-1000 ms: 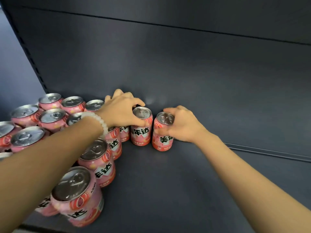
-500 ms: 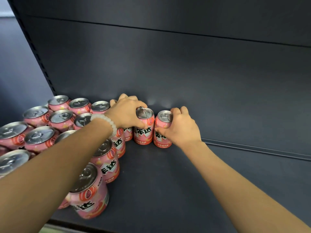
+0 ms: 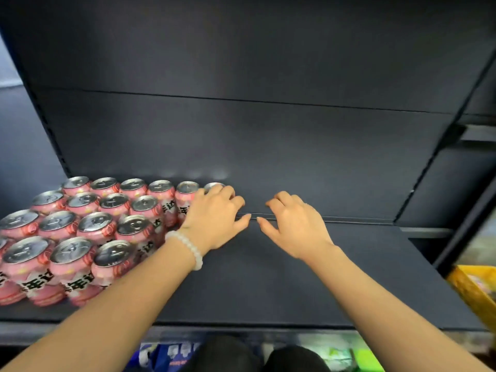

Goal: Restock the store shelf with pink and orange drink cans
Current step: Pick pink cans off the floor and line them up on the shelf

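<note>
Several pink drink cans (image 3: 88, 232) with silver tops stand in rows on the left part of the dark shelf (image 3: 268, 277). The back row runs along the rear panel to a last can (image 3: 213, 187), mostly hidden behind my left hand (image 3: 214, 224). That hand, with a white bead bracelet on its wrist, hovers over the right end of the rows, fingers spread and holding nothing. My right hand (image 3: 295, 226) is apart from the cans, over bare shelf, fingers loosely spread and empty.
The shelf's dark back panel (image 3: 241, 143) rises behind the cans. A yellow box (image 3: 475, 291) sits at the right edge. Below the front lip, packaged goods (image 3: 335, 353) on a lower shelf show. A neighbouring shelf bracket (image 3: 477, 132) juts out at upper right.
Both hands have let go of the two cans they held at the back row and drawn back, fingers now spread. The view has pulled away, showing the whole shelf.
</note>
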`<state>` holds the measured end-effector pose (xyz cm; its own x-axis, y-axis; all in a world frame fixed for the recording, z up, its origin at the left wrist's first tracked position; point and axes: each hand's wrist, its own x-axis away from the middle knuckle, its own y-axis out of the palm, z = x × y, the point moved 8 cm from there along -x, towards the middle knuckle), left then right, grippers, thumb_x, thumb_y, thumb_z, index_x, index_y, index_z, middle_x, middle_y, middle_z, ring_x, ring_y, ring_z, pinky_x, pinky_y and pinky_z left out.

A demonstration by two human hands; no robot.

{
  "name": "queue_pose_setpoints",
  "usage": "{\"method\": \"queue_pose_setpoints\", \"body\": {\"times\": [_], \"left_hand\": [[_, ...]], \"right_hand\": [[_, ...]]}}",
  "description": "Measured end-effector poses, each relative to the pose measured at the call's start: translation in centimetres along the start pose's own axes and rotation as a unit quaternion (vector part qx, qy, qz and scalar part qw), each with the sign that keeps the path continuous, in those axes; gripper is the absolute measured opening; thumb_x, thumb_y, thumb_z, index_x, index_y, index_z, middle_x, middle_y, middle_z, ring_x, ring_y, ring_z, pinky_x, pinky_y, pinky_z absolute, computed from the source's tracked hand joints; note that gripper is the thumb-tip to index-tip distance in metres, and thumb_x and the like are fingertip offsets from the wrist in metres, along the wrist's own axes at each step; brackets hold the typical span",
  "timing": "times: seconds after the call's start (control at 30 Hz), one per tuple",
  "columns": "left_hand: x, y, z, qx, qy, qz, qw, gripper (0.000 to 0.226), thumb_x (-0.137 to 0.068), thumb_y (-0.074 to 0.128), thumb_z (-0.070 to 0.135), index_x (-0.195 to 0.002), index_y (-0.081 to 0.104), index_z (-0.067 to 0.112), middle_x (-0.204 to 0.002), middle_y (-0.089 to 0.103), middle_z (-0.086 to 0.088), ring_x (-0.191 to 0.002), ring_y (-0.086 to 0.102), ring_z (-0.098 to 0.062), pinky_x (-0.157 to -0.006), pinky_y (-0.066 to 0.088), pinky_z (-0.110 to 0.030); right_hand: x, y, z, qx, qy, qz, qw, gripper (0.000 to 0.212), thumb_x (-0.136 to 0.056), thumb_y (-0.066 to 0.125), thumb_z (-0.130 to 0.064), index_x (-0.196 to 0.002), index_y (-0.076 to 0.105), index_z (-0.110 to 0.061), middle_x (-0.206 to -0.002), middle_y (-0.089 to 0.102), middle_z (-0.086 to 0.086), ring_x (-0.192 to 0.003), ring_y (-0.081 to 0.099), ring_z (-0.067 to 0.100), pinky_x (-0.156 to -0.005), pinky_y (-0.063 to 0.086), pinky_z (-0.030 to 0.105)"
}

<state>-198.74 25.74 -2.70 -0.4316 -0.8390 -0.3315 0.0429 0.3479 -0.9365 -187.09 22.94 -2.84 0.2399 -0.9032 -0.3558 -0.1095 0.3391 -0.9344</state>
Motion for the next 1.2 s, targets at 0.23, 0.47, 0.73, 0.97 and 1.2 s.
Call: {"method": "queue_pose_setpoints", "body": {"times": [0.23,0.47,0.73,0.97,1.2], "left_hand": [[4.2,0.4,15.8,0.052,0.098,-0.043,0.993,0.046,-0.094,0.032,0.053,-0.131,0.051,0.031,-0.126,0.051,0.003,-0.122,0.043,-0.020,-0.094,0.035,-0.038],[6.4,0.7,31.7,0.115,0.206,-0.050,0.971,0.043,-0.094,0.034,0.053,-0.130,0.050,0.033,-0.126,0.051,0.002,-0.121,0.043,-0.021,-0.092,0.035,-0.037],[10.5,7.3,46.9,0.213,0.268,-0.163,0.925,0.044,-0.094,0.036,0.051,-0.133,0.047,0.032,-0.128,0.052,0.000,-0.123,0.043,-0.024,-0.094,0.038,-0.038],[13.7,18.4,54.0,0.194,0.284,-0.268,0.900,0.047,-0.092,0.042,0.051,-0.133,0.045,0.030,-0.128,0.050,0.000,-0.122,0.043,-0.024,-0.094,0.037,-0.038],[14.2,27.5,58.1,0.216,0.298,-0.302,0.879,0.047,-0.090,0.048,0.048,-0.132,0.046,0.027,-0.129,0.048,0.001,-0.121,0.043,-0.023,-0.094,0.038,-0.038]], "right_hand": [[14.9,-2.8,9.1,0.035,0.107,-0.009,0.994,0.047,-0.095,0.039,-0.048,-0.122,0.055,-0.012,-0.120,0.053,0.004,-0.109,0.050,0.028,-0.084,0.047,0.039],[29.7,-4.5,18.5,0.067,0.233,-0.016,0.970,0.038,-0.090,0.052,-0.042,-0.105,0.062,-0.009,-0.104,0.058,0.011,-0.096,0.057,0.034,-0.070,0.050,0.042],[45.7,0.4,27.4,0.025,0.418,-0.092,0.903,0.039,-0.092,0.047,-0.044,-0.116,0.057,-0.015,-0.116,0.053,0.005,-0.108,0.053,0.030,-0.081,0.047,0.038],[54.2,10.5,31.7,-0.056,0.515,-0.204,0.831,0.042,-0.091,0.049,-0.041,-0.125,0.051,-0.017,-0.123,0.051,0.004,-0.114,0.051,0.027,-0.083,0.046,0.037],[56.9,18.4,35.9,-0.078,0.540,-0.280,0.790,0.047,-0.088,0.055,-0.043,-0.129,0.046,-0.022,-0.130,0.047,0.005,-0.115,0.053,0.030,-0.082,0.047,0.039]]}}
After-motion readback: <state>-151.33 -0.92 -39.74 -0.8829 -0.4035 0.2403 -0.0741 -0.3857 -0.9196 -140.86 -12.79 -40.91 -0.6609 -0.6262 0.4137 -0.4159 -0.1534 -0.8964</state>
